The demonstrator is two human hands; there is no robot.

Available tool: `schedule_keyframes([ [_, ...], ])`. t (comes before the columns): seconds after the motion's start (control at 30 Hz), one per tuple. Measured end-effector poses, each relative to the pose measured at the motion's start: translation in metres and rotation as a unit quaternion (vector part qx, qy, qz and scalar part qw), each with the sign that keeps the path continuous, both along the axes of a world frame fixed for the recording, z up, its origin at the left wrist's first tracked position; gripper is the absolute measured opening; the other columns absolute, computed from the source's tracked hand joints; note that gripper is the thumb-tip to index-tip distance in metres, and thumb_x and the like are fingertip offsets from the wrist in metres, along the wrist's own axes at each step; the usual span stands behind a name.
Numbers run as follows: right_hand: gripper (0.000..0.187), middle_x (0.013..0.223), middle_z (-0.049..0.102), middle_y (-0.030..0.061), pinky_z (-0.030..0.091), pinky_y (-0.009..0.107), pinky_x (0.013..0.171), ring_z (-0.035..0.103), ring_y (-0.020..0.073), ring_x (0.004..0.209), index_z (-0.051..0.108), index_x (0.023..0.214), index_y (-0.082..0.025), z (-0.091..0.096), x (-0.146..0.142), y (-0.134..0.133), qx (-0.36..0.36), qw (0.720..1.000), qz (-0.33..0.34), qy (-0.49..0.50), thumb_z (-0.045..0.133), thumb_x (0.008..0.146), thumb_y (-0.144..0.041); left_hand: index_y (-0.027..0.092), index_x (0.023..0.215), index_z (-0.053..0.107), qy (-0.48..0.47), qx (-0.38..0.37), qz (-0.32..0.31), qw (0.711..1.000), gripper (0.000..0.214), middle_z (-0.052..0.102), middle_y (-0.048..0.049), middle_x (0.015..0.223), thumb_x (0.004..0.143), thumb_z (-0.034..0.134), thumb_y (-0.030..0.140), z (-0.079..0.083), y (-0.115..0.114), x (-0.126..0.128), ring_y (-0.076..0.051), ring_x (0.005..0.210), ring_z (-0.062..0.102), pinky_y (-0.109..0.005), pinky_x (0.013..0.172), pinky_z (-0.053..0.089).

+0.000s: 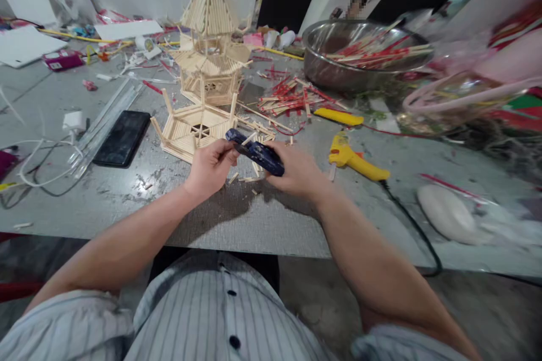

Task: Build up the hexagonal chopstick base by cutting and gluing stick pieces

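My right hand (294, 172) is wrapped round a dark blue hand cutter (265, 159), which points up and left over the table. Fingers pinched together, my left hand (214, 166) is at the cutter's tip. A short pale wooden stick (249, 139) runs from the cutter's jaws towards those fingers; its far end is hidden. Just behind my hands sits a hexagonal wooden stick base (180, 127) with upright posts. Beyond it stands a tiered stick pagoda (208, 17) with a pointed roof. Short stick offcuts (245, 179) lie below the cutter.
A yellow glue gun (358, 161) with a dark cord lies to the right, near a yellow utility knife (339, 117). Red-tipped sticks (283, 98) are heaped before a steel bowl (315, 65) holding more. At left are a black phone (122, 138) and a white charger (75, 122).
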State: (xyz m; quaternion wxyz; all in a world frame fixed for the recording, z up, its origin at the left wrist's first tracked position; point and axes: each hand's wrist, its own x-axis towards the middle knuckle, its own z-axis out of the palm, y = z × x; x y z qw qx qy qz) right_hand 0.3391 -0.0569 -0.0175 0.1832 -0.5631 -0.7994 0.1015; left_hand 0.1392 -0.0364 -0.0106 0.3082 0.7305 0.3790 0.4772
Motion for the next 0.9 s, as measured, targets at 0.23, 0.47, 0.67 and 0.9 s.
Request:
schedule_keyframes([
  [0.23, 0.054, 0.114, 0.061, 0.0135, 0.047, 0.044, 0.08, 0.059, 0.0317, 0.1, 0.048, 0.119, -0.016, -0.003, 0.002, 0.0, 0.024, 1.0, 0.014, 0.002, 0.053, 0.066, -0.026, 0.017, 0.058, 0.048, -0.077, -0.083, -0.077, 0.991, 0.027, 0.047, 0.0039, 0.049, 0.079, 0.056, 0.032, -0.001, 0.003, 0.0, -0.005, 0.044, 0.038, -0.02, 0.043, 0.03],
  [0.47, 0.057, 0.115, 0.06, 0.0149, 0.047, 0.044, 0.08, 0.059, 0.0312, 0.1, 0.048, 0.119, -0.014, -0.003, 0.003, 0.001, 0.036, 0.999, 0.011, -0.011, 0.053, 0.064, -0.027, 0.016, 0.058, 0.05, -0.125, -0.156, -0.163, 0.966, 0.034, 0.045, 0.0047, 0.048, 0.078, 0.059, 0.042, -0.007, 0.01, -0.002, -0.003, 0.039, 0.031, -0.02, 0.038, 0.022],
  [0.67, 0.054, 0.112, 0.063, 0.0128, 0.047, 0.041, 0.075, 0.06, 0.0306, 0.098, 0.05, 0.118, -0.016, -0.001, 0.003, 0.0, 0.029, 0.999, 0.009, -0.026, 0.052, 0.064, -0.025, 0.016, 0.06, 0.051, -0.083, -0.171, -0.162, 0.968, 0.036, 0.048, 0.0031, 0.049, 0.08, 0.055, 0.045, -0.007, 0.011, -0.003, -0.003, 0.04, 0.033, -0.019, 0.038, 0.024],
  [0.9, 0.044, 0.102, 0.066, 0.0106, 0.046, 0.038, 0.068, 0.062, 0.0299, 0.09, 0.055, 0.108, -0.018, 0.008, 0.0, -0.003, -0.005, 0.999, -0.005, -0.044, 0.052, 0.065, -0.025, 0.016, 0.06, 0.052, -0.058, -0.169, -0.15, 0.972, 0.033, 0.052, 0.0019, 0.05, 0.08, 0.055, 0.042, -0.004, 0.011, -0.004, -0.002, 0.038, 0.033, -0.018, 0.037, 0.024],
])
